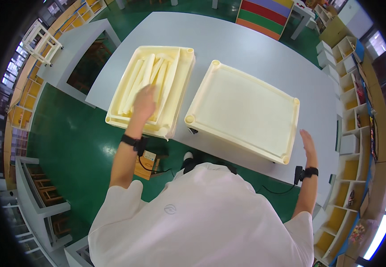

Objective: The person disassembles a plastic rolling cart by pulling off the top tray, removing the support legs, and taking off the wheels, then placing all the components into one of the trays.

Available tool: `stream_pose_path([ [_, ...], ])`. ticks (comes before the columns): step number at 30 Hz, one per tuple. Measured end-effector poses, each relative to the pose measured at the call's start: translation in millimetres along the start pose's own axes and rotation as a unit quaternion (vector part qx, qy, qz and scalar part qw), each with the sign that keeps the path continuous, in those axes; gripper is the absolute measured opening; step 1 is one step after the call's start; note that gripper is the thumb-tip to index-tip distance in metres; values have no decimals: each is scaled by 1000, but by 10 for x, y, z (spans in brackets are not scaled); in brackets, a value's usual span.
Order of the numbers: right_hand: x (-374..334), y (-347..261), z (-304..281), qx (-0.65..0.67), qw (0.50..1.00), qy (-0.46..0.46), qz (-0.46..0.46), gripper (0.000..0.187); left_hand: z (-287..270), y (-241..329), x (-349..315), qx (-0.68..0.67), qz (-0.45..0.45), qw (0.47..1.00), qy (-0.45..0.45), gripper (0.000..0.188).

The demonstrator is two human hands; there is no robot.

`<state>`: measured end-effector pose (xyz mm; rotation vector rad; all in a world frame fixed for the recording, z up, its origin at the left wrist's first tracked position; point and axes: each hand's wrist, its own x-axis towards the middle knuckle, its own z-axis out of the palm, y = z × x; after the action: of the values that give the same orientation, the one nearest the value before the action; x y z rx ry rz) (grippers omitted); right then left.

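Note:
On the left of the table lies a cream plastic tray [185,71] with round corner sockets. Inside it sits a shallower cream bin [170,92] that holds several long pale-yellow tubes [132,84]. My left hand [145,101] is over the near part of these tubes; its fingers point down among them and are mostly hidden, so I cannot see whether they grip one. To the right, a broad cream panel [246,111] with a raised rim and corner sockets rests on the table. My right hand [308,143] is just beyond its right edge, apart from it, fingers stretched out with nothing held.
The grey-white table [219,44] has a curved far edge. A wooden stool [145,165] stands on the green floor by the table's near side. Shelves [349,147] line the right, and another grey table [75,58] stands at left. Cables hang from both wrist straps.

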<state>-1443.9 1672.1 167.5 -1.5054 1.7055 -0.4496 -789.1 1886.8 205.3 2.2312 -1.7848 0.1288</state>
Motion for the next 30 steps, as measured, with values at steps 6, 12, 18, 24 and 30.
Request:
stream_pose_path([
  [6, 274, 226, 402, 302, 927, -108, 195, 59, 883, 1207, 802, -312, -69, 931, -177, 67],
  [12, 212, -219, 721, 463, 872, 65, 142, 60, 1625, 1068, 1120, -606, -273, 733, -144, 67],
  [18, -139, -439, 147, 480, 859, 151, -97, 63, 797, 1572, 1060, -677, -108, 728, 26, 45],
  [24, -661, -208, 246, 539, 840, -66, -19, 60, 666, 1352, 504, -745, -334, 573, -74, 49],
  [30, -1017, 75, 430, 640, 755, -127, 70, 43, 1024, 839, 51, -749, -190, 611, -172, 45],
])
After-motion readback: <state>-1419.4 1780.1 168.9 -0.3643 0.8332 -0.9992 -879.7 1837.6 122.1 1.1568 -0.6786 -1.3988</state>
